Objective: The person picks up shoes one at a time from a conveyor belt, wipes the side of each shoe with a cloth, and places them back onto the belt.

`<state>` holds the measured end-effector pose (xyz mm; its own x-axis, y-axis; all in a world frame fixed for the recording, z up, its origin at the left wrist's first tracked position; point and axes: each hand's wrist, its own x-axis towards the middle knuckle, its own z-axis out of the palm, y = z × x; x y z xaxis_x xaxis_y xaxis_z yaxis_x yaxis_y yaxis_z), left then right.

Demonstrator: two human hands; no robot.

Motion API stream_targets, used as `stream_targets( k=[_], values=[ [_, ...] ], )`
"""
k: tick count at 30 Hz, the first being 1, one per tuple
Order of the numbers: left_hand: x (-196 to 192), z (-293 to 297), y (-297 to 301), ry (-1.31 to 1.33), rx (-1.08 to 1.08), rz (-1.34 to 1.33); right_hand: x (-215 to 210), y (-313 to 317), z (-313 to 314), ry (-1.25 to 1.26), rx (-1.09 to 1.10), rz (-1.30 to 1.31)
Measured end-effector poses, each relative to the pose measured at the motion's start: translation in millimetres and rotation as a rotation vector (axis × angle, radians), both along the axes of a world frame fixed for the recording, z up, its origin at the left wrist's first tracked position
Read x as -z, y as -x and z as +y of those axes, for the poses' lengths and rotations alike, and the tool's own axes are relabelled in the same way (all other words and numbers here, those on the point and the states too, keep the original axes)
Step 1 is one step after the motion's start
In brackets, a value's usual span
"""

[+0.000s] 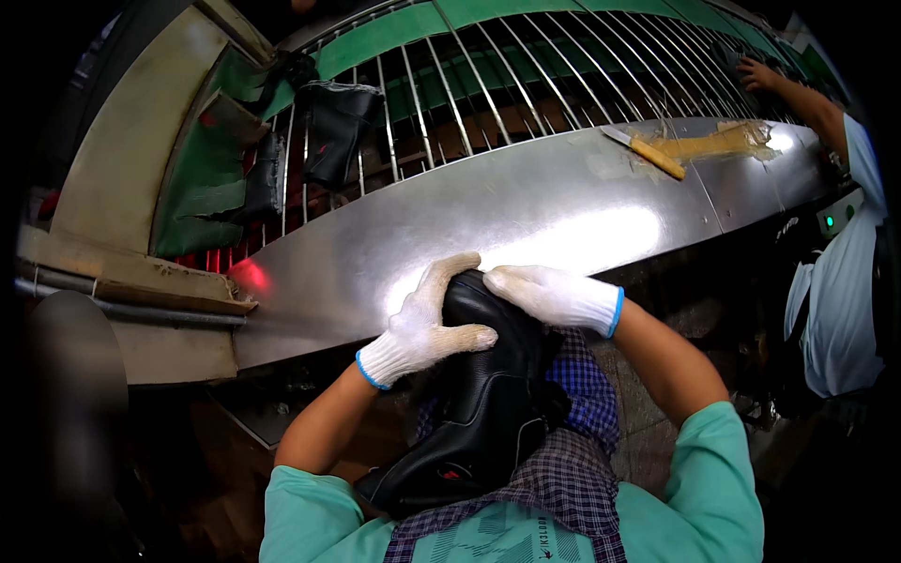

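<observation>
Our black boot (483,385) lies from centre toward six o'clock. Our left hand (427,319), half open, holds its rounded end from nine; our right (558,296) lies nearly straight at two, grip uncertain. We'd best press evenly.

On the near side of the ledge (507,208), a boot (493,366) was between the left hand (421,324) and right hand (561,296). A knife (654,158) lay on the ledge's right part. Behind the ledge, a rack (452,98) held another boot (338,136) toward the ledge's left end.
</observation>
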<state>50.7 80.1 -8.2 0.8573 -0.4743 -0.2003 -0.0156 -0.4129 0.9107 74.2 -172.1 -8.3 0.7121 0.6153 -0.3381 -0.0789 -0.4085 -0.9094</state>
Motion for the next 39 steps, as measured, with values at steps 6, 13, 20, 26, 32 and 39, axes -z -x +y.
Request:
stream_targets(
  k=[6, 13, 20, 26, 32, 39],
  values=[
    [43, 12, 19, 0.394, -0.112, 0.053, -7, 39, -1, -0.026, 0.092, -0.080],
    [10, -11, 54, 0.552, -0.181, 0.211, -44, 51, -8, -0.080, 0.171, -0.254],
    [-51, -73, 54, -0.347, -0.152, -0.332, -32, 25, -39, -0.302, 0.328, -0.057],
    [30, -66, 65, 0.199, -0.268, -0.180, 1, 51, -30, -0.048, 0.594, -0.418],
    [35, 5, 118, 0.050, -0.079, -0.282, 78, 53, -50, -0.922, 0.658, 0.085],
    [66, 36, 119, 0.016, 0.011, -0.724, 87, 40, -20, -0.954, 0.518, 0.040]
  ],
)
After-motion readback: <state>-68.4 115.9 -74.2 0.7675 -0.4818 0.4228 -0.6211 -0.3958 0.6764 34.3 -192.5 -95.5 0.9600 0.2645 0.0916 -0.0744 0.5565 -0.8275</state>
